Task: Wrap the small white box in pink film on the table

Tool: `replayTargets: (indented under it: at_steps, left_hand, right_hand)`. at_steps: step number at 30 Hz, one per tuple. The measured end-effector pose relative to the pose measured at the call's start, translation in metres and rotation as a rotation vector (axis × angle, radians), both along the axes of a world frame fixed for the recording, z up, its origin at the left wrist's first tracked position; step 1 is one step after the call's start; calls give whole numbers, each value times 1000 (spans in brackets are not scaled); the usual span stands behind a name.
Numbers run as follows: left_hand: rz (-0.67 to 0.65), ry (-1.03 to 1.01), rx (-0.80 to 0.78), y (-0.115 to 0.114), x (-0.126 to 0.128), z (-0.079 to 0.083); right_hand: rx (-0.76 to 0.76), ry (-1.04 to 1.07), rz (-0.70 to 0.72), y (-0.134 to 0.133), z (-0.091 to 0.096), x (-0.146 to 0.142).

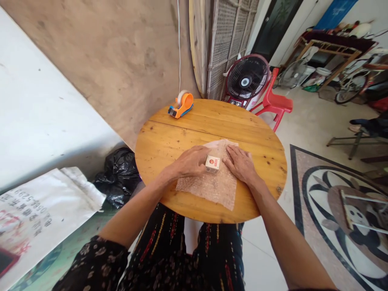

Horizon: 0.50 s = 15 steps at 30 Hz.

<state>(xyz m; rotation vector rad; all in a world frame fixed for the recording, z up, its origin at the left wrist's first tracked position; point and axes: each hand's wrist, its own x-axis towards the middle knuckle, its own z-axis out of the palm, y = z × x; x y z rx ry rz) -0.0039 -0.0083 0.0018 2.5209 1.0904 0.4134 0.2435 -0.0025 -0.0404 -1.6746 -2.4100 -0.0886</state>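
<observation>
A small white box [212, 163] with red and orange printing sits on a sheet of clear bubble wrap [212, 190], which is spread over the round wooden table [257, 133]. My left hand [194, 161] is curled at the box's left side, its thumb and fingers gripping that end. Flat on the right part of the wrap lies my right hand [241, 163], fingers stretched out and slightly apart, just beside the box. Nothing shows in the right hand.
An orange and blue tape dispenser [182, 105] stands at the table's far left edge. Beyond the table are a fan [247, 79] and a red plastic chair [275, 101]. A black plastic bag [117, 176] and a white printed sack [48, 214] lie to the left.
</observation>
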Motion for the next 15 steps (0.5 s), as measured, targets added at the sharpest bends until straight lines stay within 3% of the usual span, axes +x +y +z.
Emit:
replayTargets:
  at_steps: [7, 15]
  left_hand:
    - [-131, -99, -178, 18, -4, -27]
    - [-148, -21, -101, 19, -2, -33]
  right_hand:
    - [-5, -33, 2, 0, 2, -1]
    - [-105, -34, 27, 4, 10, 5]
